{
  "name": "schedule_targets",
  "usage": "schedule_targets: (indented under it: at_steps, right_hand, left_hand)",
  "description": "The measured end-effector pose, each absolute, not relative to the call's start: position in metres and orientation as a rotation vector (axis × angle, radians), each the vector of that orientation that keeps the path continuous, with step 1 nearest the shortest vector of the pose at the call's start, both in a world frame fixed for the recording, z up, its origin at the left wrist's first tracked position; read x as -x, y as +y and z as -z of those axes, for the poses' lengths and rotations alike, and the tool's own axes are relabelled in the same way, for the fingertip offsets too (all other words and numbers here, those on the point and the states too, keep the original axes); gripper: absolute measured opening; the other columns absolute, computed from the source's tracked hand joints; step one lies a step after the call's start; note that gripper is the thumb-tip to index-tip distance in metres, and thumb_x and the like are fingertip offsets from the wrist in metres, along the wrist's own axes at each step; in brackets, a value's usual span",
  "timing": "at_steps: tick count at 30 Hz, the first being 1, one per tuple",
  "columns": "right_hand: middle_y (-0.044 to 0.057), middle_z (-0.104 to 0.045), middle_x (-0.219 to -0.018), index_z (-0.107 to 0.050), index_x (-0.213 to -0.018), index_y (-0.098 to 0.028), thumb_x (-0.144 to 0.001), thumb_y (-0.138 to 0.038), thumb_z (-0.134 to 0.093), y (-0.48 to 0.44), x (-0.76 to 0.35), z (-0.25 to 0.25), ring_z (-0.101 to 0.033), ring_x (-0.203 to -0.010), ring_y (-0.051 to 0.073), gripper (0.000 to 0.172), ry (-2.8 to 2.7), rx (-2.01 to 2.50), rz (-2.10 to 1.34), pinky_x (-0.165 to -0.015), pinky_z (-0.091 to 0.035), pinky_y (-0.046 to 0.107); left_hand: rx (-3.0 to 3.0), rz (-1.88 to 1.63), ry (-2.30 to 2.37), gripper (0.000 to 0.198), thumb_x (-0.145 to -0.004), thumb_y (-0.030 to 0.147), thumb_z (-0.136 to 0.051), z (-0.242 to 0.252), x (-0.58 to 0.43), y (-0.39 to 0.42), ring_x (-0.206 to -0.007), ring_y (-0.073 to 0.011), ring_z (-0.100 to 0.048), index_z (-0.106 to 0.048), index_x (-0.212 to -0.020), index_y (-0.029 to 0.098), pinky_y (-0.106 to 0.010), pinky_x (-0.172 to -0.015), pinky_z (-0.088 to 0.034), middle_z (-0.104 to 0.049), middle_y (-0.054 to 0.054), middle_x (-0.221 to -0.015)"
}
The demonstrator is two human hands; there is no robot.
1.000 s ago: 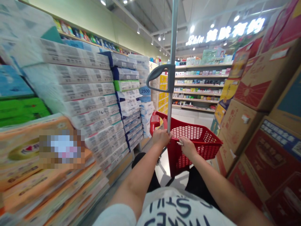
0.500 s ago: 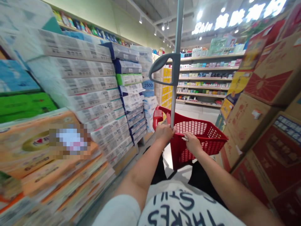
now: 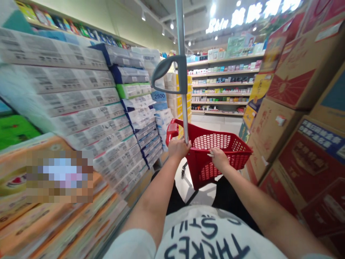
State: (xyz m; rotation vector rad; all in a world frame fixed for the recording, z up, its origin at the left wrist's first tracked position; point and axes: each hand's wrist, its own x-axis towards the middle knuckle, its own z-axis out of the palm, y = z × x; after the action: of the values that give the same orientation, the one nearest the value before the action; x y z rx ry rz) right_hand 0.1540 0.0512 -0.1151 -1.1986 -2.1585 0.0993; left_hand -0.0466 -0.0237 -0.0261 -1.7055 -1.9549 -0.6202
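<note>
A red plastic shopping cart (image 3: 206, 162) with perforated sides stands in front of me, its visible basket floor bare. My left hand (image 3: 178, 149) is closed on the cart's near rim, at the foot of the metal pole (image 3: 184, 117). That pole rises from the cart and carries a grey loop handle (image 3: 182, 75), which neither hand touches. Farther right along the same rim, my right hand (image 3: 220, 159) is curled shut at the edge. Something small and pale shows at its fingers, too small to name.
Stacked paper packs (image 3: 88, 93) line the left side, with orange packs (image 3: 51, 216) nearer me. Cardboard cartons (image 3: 280, 126) are piled on the right. Shelves of small goods (image 3: 221, 82) close off the far end. Pale floor (image 3: 207, 120) shows beyond the cart.
My view has moved forward and turned slightly, so the cart, pole and shelves sit farther left. Both hands keep their hold on the cart. The orange packs have slid toward the lower left.
</note>
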Motion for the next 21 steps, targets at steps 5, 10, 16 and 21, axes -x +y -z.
schedule_targets:
  at_steps: [5,10,16,21]
  right_hand:
    - [0.009,-0.061,-0.089,-0.063,-0.084,-0.016,-0.074,-0.004,-0.046,0.044,-0.122,0.097,-0.054,-0.083,0.020,0.023,-2.221,1.264,-0.187,-0.072,-0.038,0.028]
    - [0.009,-0.058,-0.110,-0.055,-0.115,-0.017,-0.075,-0.004,-0.044,0.031,-0.106,0.103,-0.050,-0.100,0.020,0.043,-2.184,0.944,-0.114,-0.086,-0.037,0.029]
    - [0.011,-0.061,-0.094,-0.061,-0.095,-0.014,-0.077,-0.003,-0.042,0.055,-0.155,0.122,-0.053,-0.086,0.021,0.029,-2.184,1.316,-0.046,-0.078,-0.038,0.030]
    - [0.009,-0.060,-0.102,-0.060,-0.101,-0.017,-0.072,-0.001,-0.044,0.043,-0.121,0.109,-0.053,-0.092,0.019,0.037,-2.215,1.097,-0.145,-0.077,-0.038,0.027]
  left_hand:
    - [1.678,0.589,-1.964,0.046,-0.086,0.046,-0.038,0.025,0.051,-0.019,-0.076,-0.0235,-0.063,-0.071,-0.079,0.014,-0.038,-0.083,-0.037,-0.068,-0.012,-0.073]
    - [1.681,0.563,-1.961,0.044,-0.085,0.046,-0.040,0.024,0.059,-0.019,-0.077,-0.0228,-0.063,-0.071,-0.079,0.015,-0.035,-0.079,-0.038,-0.068,-0.011,-0.073]
    - [1.665,0.542,-1.966,0.048,-0.085,0.047,-0.038,0.024,0.065,-0.020,-0.077,-0.0237,-0.063,-0.072,-0.079,0.014,-0.036,-0.079,-0.039,-0.068,-0.012,-0.073]
    - [1.643,0.525,-1.971,0.049,-0.086,0.047,-0.036,0.024,0.064,-0.019,-0.076,-0.0240,-0.063,-0.072,-0.078,0.014,-0.036,-0.078,-0.039,-0.067,-0.012,-0.071]
